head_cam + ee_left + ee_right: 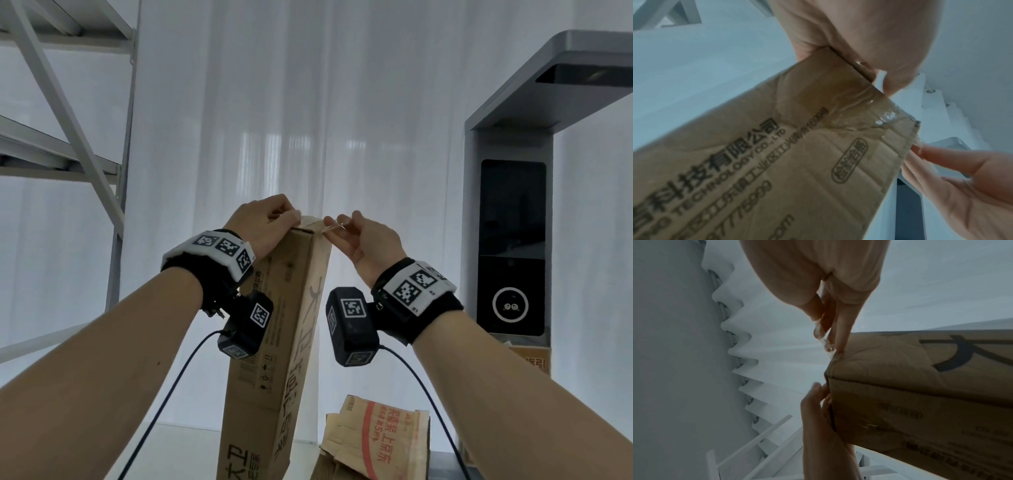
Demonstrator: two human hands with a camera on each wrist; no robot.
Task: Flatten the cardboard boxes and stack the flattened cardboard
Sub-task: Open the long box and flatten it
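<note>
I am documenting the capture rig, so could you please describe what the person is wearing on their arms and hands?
Both forearms are bare, with no sleeves or gloves. The left hand and right hand each have a black wrist strap topped by a white band printed with black square fiducial markers. A black boxy camera module, also carrying markers, hangs under each wrist, and a thin dark cable trails down from each module.

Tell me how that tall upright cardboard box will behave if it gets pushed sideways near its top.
The tall box probably tips easily: it stands narrow and high. It likely feels light, since the left hand steadies it with only a fingertip grip at the top. The right hand pulling clear tape could tug it over.
</note>
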